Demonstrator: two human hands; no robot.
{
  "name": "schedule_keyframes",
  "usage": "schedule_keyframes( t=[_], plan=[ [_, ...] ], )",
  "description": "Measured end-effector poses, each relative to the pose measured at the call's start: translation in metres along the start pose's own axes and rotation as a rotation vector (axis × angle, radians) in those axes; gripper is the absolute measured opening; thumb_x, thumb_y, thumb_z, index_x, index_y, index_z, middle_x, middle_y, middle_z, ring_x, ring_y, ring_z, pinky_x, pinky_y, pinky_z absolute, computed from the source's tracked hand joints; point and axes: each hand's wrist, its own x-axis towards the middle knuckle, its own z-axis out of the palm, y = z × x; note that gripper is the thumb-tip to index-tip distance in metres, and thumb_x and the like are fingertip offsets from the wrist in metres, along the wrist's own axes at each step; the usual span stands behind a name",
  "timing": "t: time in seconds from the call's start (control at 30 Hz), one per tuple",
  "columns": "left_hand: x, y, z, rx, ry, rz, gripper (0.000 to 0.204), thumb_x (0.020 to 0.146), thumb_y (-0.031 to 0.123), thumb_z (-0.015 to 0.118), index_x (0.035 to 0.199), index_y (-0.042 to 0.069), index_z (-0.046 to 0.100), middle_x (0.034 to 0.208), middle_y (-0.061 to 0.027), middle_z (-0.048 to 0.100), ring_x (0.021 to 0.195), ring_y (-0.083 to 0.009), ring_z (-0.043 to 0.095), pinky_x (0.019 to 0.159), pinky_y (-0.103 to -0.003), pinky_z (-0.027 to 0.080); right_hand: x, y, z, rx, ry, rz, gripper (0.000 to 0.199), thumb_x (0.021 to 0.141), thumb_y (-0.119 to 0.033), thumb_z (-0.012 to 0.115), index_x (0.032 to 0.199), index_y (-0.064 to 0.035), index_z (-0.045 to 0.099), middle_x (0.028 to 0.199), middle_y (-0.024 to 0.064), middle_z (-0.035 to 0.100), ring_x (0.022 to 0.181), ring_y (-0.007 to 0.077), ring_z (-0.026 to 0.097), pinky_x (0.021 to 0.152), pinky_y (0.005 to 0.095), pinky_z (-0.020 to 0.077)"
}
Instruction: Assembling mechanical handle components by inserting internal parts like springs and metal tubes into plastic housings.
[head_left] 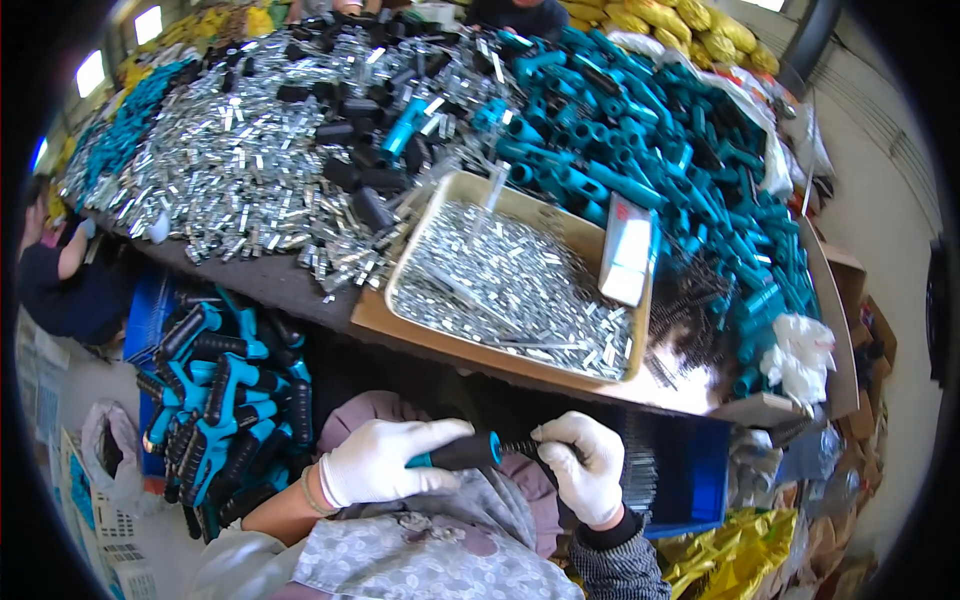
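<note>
My left hand [375, 462], in a white glove, is wrapped round a black and teal tool handle [465, 452] held sideways above my lap. A dark coil spring [518, 448] sticks out of the handle's teal right end. My right hand [585, 470], gloved too, pinches the spring's outer end between thumb and fingers. How deep the spring sits inside the handle is hidden. On the table beyond, a cream tray [500, 350] holds many small shiny metal pieces. Loose dark springs [690, 315] lie to its right.
Teal handle parts [640, 130] are heaped at the far right, metal pieces [250, 150] at the far left. A white box [627, 250] rests in the tray. Black and teal handles [230, 390] fill a blue crate at left; a blue bin [700, 480] stands at right. Other people work nearby.
</note>
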Motion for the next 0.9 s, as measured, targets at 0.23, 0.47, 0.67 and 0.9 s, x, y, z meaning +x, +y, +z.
schedule_keyframes(
  t=[0.23,0.47,0.67,0.9],
  plan=[
    [-0.022,-0.009,-0.012,-0.019,0.114,-0.032,0.061,0.084,0.04,0.076,0.134,0.01,0.057,0.092,-0.0151,0.07,0.078,-0.0347,0.07,0.068,-0.039,0.056,0.032,-0.015,0.042,-0.144,-0.126,-0.149,0.007,0.082,-0.006,0.069,0.088,-0.0055,0.066,0.08,0.012,0.066,0.07,0.0322,0.065,0.063,0.0368,0.0513],
    [-0.029,-0.024,-0.023,-0.093,0.304,-0.05,0.064,0.085,0.043,0.075,0.133,0.005,0.057,0.097,-0.0165,0.07,0.085,-0.0336,0.07,0.074,-0.037,0.055,0.101,-0.043,0.054,-0.236,-0.543,-0.264,0.034,0.097,-0.033,0.061,0.116,-0.0047,0.059,0.082,0.0134,0.066,0.073,0.0358,0.066,0.065,0.0406,0.0523],
    [-0.038,-0.031,-0.033,-0.296,0.402,-0.23,0.068,0.083,0.049,0.076,0.125,-0.001,0.06,0.102,-0.0176,0.067,0.087,-0.0321,0.068,0.079,-0.035,0.053,0.249,-0.033,0.018,-0.514,-0.189,-0.393,0.027,0.095,-0.023,0.062,0.109,-0.0003,0.066,0.095,0.0171,0.068,0.087,0.032,0.068,0.077,0.0385,0.0543],
    [-0.032,-0.036,-0.039,-0.334,0.357,-0.295,0.067,0.083,0.048,0.077,0.126,-0.001,0.06,0.107,-0.0197,0.067,0.097,-0.0368,0.067,0.086,-0.038,0.053,0.421,0.068,-0.095,-1.081,0.303,-0.269,0.019,0.089,-0.021,0.058,0.094,-0.0097,0.072,0.098,0.0149,0.071,0.095,0.035,0.067,0.084,0.0439,0.0526]
  ],
)
